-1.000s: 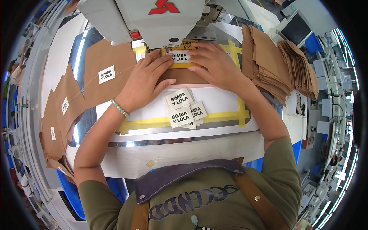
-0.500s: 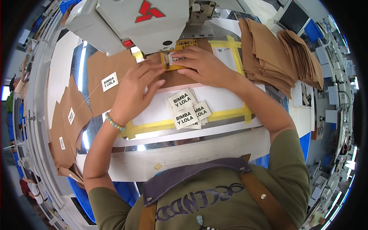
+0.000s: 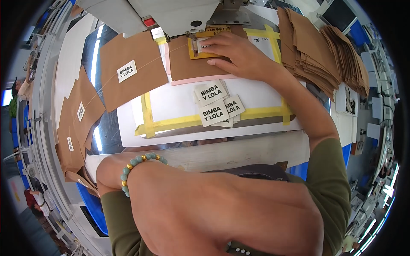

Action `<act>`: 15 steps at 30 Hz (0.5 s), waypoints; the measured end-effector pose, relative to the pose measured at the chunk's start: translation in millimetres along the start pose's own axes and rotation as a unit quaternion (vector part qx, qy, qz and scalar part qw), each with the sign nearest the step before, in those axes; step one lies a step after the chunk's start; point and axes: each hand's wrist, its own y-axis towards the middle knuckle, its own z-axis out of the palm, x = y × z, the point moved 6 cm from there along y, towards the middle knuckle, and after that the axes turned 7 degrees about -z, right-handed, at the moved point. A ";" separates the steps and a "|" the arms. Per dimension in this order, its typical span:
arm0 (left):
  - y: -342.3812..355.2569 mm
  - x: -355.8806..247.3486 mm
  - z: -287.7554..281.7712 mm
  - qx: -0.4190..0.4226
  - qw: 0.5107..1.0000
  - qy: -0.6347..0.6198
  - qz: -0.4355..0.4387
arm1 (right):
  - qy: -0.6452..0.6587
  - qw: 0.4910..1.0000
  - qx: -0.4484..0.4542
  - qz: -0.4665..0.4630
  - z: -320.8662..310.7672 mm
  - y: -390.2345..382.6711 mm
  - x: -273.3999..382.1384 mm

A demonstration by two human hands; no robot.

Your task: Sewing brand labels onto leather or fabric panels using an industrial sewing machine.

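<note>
My right hand (image 3: 241, 55) reaches under the white sewing machine head (image 3: 183, 16). Its fingers stretch out over a white label (image 3: 203, 44) inside a yellow frame (image 3: 193, 54), hiding part of both. Beneath the frame lies a brown panel (image 3: 181, 68) on a pink-edged piece. Large and close, my left hand (image 3: 239, 200) crosses the lower middle, back upward; its fingers cannot be seen. A beaded bracelet (image 3: 133, 163) circles that wrist. Nearer than the frame, several loose white labels (image 3: 213, 112) overlap in a small pile. Left of the machine, another brown panel (image 3: 128, 91) bears a label.
A thread runs from the machine across the brown panels (image 3: 77, 128) at the left. Stacks of brown pieces (image 3: 305, 51) stand at the right, beside a small white box (image 3: 346, 100). Yellow tape (image 3: 171, 128) borders the white sheet. A dark screen (image 3: 338, 16) is at the back right.
My left hand has left the work under the machine and come back toward me, close to the camera. My right hand stays on the label in the yellow frame.
</note>
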 end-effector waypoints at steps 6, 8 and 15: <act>-0.7 5.9 10.5 0.052 0.997 -0.051 -0.021 | 0.011 1.000 0.002 0.018 0.6 -0.6 -5.8; -2.0 5.4 14.6 0.068 0.995 -0.065 -0.029 | 0.012 1.000 -0.004 0.017 1.3 1.2 -9.9; -5.7 -1.3 19.5 0.007 0.993 -0.097 -0.066 | -0.014 1.000 -0.021 0.015 1.4 12.4 -15.4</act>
